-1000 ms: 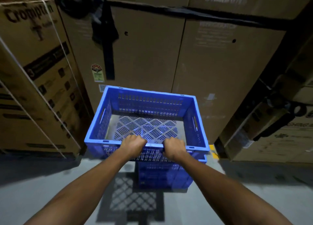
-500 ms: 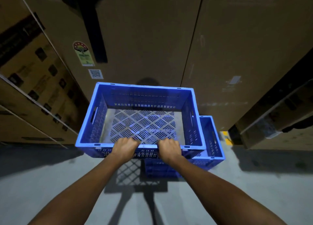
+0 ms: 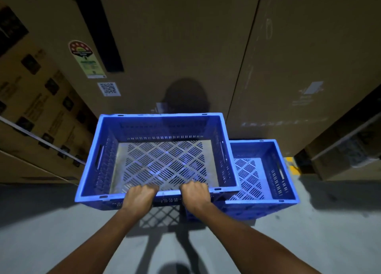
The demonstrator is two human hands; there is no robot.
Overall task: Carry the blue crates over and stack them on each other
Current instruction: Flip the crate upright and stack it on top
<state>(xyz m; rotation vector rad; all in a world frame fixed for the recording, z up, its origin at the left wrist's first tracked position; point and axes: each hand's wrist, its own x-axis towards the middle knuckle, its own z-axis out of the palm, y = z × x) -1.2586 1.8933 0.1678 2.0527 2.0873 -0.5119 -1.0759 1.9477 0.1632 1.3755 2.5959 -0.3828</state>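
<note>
I hold an empty blue crate [image 3: 107,150] with a slotted floor in the air before me. My left hand [image 3: 140,197] and my right hand [image 3: 195,195] both grip its near rim, close together at the middle. A second blue crate [image 3: 282,170] stands on the grey floor below and to the right. The held crate overlaps and hides that crate's left part. Both crates are level, with their open tops facing up.
Tall brown cardboard cartons [image 3: 185,47] form a wall right behind the crates. More cartons stand at the left [image 3: 37,119] and right [image 3: 346,150]. Grey concrete floor [image 3: 51,228] lies under my arms, with the crate's shadow on it.
I have come closer to the cartons and look down more steeply. More of the floor crate now shows out to the right of the held crate. Both hands keep their grip.
</note>
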